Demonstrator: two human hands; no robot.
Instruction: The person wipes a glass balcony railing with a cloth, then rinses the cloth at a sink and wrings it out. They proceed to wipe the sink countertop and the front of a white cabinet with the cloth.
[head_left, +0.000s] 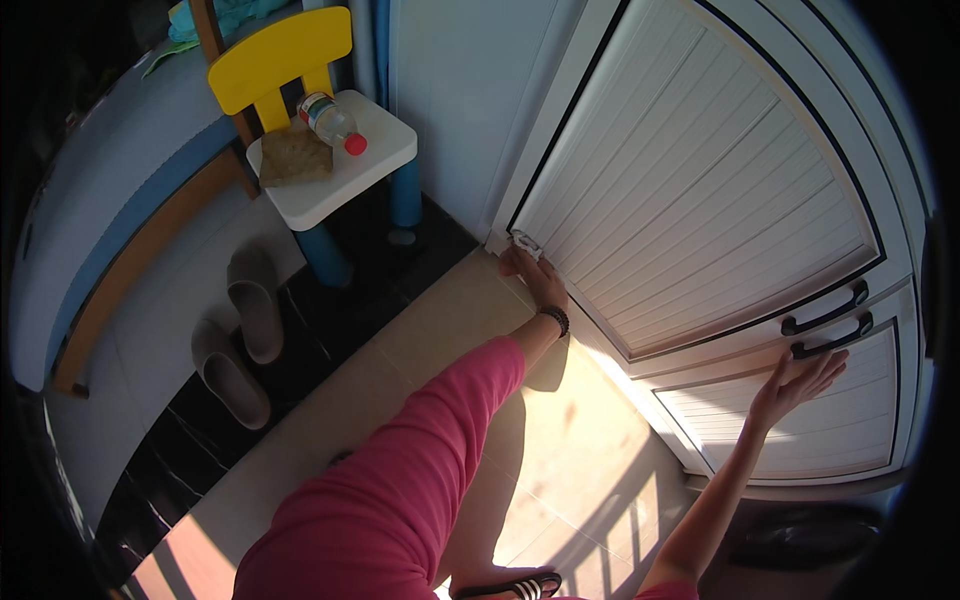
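Note:
My left hand (537, 276), with a dark beaded bracelet at the wrist, presses a crumpled white cloth (526, 244) against the bottom corner of a white panelled door (697, 180). Part of the cloth is hidden by the fingers. My right hand (799, 386) is spread, palm up and empty, just below two black door handles (832, 335). Whether it touches the lower handle I cannot tell.
A small chair (382, 142) with a yellow back holds a plastic bottle (330, 124) and a brownish flat item (296, 157). Two clogs (232, 382) lie near black marble flooring. A bed (112, 202) stands at the left.

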